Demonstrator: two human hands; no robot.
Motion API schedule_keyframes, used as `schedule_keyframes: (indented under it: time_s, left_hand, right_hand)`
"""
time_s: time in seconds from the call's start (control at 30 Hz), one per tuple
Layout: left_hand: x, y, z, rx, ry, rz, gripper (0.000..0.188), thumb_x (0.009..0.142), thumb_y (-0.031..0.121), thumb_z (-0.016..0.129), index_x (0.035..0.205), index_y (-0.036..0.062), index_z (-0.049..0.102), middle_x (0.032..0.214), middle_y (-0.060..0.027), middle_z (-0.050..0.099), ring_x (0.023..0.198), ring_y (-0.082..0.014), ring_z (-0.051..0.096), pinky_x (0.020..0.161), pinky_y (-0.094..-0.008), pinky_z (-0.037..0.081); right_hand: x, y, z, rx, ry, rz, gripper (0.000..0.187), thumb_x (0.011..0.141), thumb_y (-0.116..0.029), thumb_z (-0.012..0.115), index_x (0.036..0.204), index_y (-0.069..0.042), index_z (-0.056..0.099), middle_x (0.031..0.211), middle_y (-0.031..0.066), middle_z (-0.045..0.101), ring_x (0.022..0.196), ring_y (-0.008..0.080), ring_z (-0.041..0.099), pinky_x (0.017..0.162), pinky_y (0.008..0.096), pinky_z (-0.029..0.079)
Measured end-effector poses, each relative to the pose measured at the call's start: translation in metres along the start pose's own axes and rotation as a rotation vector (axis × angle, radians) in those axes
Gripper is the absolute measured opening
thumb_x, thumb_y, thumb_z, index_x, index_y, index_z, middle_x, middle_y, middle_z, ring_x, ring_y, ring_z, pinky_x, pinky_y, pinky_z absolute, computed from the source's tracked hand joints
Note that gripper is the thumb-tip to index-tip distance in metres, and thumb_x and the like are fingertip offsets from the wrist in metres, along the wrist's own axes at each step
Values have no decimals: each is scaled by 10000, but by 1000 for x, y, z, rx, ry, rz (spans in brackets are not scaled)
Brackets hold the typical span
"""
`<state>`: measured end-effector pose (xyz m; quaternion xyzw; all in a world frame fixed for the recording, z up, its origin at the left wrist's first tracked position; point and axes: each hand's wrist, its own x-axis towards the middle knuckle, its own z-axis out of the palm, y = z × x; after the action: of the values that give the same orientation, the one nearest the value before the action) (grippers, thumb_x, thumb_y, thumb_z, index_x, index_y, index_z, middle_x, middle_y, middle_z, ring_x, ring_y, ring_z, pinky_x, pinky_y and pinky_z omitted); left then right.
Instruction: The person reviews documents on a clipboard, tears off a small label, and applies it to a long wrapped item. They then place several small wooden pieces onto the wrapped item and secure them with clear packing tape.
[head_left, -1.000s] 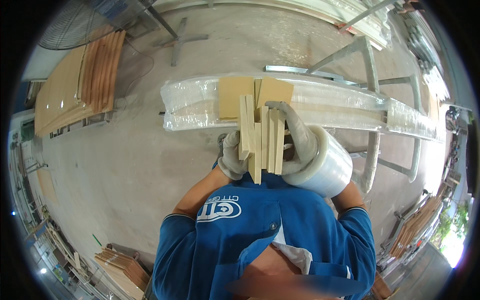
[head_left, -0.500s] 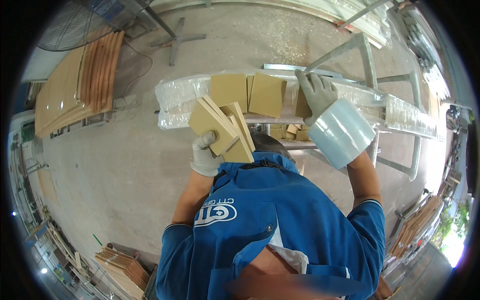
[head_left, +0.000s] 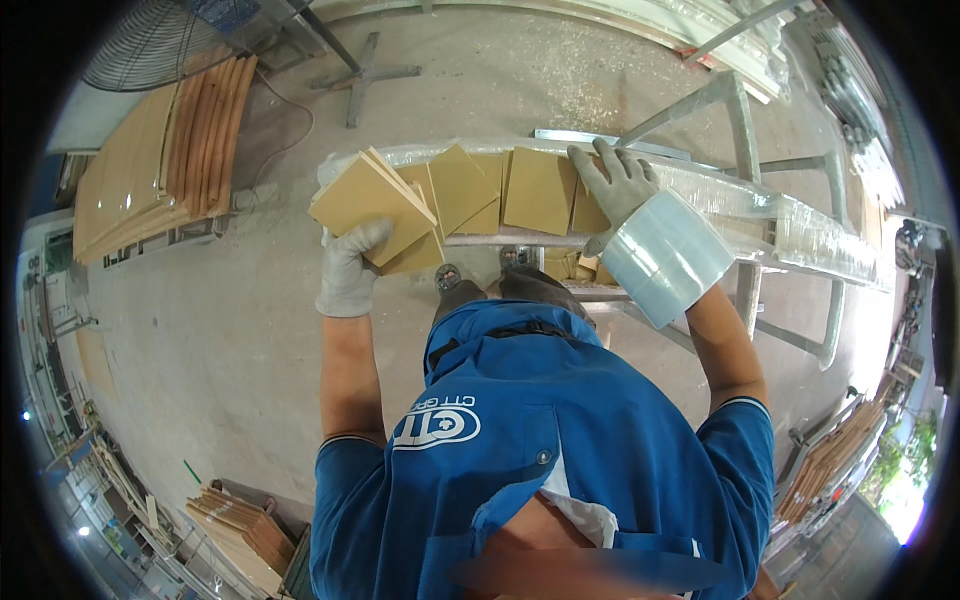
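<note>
My left hand [head_left: 352,265], in a pale work glove, is closed on a small stack of tan board pieces [head_left: 372,205] above the left end of a long bundle wrapped in clear film [head_left: 690,195]. Across the bundle lie several flat tan board squares [head_left: 540,190], and one tilted piece [head_left: 462,188] rests near the held stack. My right hand [head_left: 620,185], also gloved, has its fingers spread over the bundle beside the rightmost squares. Whether it presses on them I cannot tell. Around my right wrist sits a wide roll of clear stretch film [head_left: 667,258].
Metal trestle legs [head_left: 740,130] stand under and behind the bundle. Loose board pieces [head_left: 565,265] lie below it. A stack of tan panels [head_left: 150,165] and a fan [head_left: 150,45] are at the far left. More panels [head_left: 240,530] lean at the near left.
My left hand has moved left and forward with its stack, over the bundle's left end. A tilted piece now lies on the bundle. My right hand has shifted slightly left, fingers spreading wider.
</note>
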<state>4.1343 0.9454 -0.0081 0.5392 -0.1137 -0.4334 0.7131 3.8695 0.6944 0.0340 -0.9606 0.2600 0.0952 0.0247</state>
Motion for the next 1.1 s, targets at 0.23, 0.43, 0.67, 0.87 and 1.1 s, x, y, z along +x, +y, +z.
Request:
schedule_keyframes:
  time_s: [0.23, 0.43, 0.67, 0.87, 1.1]
  left_hand:
    - [-10, -13, 7, -87, 9, 76, 563, 852, 118, 733, 1359, -8, 524, 1261, -104, 637, 1126, -261, 656, 957, -393, 556]
    - [-19, -21, 7, -260, 74, -7, 490, 902, 128, 685, 1347, -4, 529, 1241, -117, 643, 1112, -260, 662, 940, -388, 565]
    - [-17, -25, 1, -251, 52, -21, 486, 900, 124, 698, 1339, -7, 534, 1236, -118, 646, 1084, -252, 674, 913, -388, 578]
    - [-16, -17, 3, -227, 28, -18, 471, 889, 83, 691, 1326, -10, 538, 1206, -110, 651, 1060, -245, 679, 905, -386, 584]
    - [-20, -7, 12, -80, -14, -68, 530, 839, 78, 740, 1321, -15, 542, 1200, -105, 646, 1056, -240, 671, 902, -373, 572]
  right_hand:
    - [-9, -48, -2, 244, 511, -122, 1066, 483, -365, 933, 1429, -208, 468, 1437, 114, 494, 1326, 418, 466, 1124, 580, 349]
    - [-13, -64, 4, 274, 479, -74, 896, 477, -410, 900, 1291, -188, 599, 1324, 105, 593, 1268, 394, 528, 1059, 576, 401]
    - [9, -34, -11, 294, 668, 76, 989, 568, -763, 775, 1357, -206, 563, 1333, 179, 595, 1231, 449, 553, 1037, 602, 418]
    - [10, -45, -20, 158, 323, 86, 1183, 485, -737, 836, 1478, -241, 426, 1441, 229, 495, 1338, 474, 463, 1106, 613, 361]
    - [-6, -35, 0, 131, 65, 259, 1140, 530, -399, 939, 1513, -225, 388, 1503, 257, 408, 1404, 479, 368, 1144, 586, 329]
